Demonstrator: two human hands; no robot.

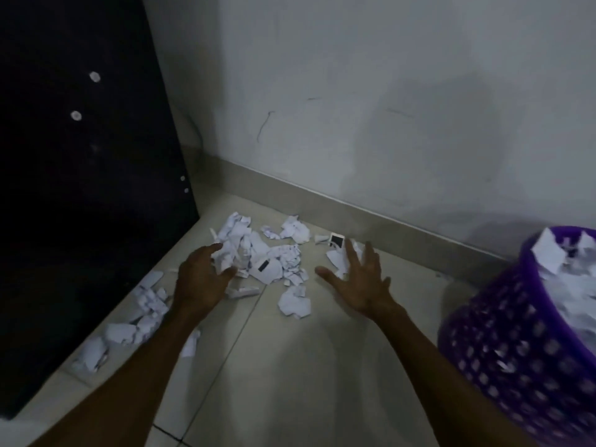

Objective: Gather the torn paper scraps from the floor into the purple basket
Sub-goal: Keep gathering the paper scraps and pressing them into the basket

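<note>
Reaching down with fingers spread and nothing held, the left hand touches the near edge of the main scraps while the right hand hovers wide at their other side. Best to sweep both palms inward along the floor, bunching the paper before lifting. More scraps lie along the dark panel. At the floor's right edge the basket already holds paper.
</note>
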